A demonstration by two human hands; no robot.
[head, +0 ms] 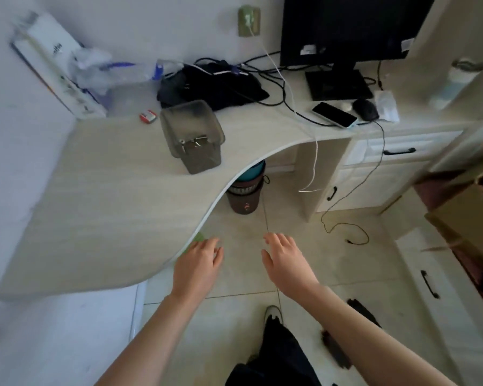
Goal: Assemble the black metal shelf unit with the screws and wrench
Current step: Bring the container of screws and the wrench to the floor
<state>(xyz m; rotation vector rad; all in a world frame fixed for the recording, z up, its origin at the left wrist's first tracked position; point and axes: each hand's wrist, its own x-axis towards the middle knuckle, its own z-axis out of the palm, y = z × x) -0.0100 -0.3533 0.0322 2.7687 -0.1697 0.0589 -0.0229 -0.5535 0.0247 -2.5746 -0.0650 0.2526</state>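
Here both grips are empty: the left hand [197, 263] and right hand [283, 260] hang with loose fingers over the floor. Beyond the left grip, on the surface [101, 207], a grey container [191, 135] holds small metal parts [194, 142].

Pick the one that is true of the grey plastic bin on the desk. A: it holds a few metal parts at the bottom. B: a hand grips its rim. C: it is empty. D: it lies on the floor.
A: the grey plastic bin stands on the desk with shiny metal parts inside; both hands are away from it.
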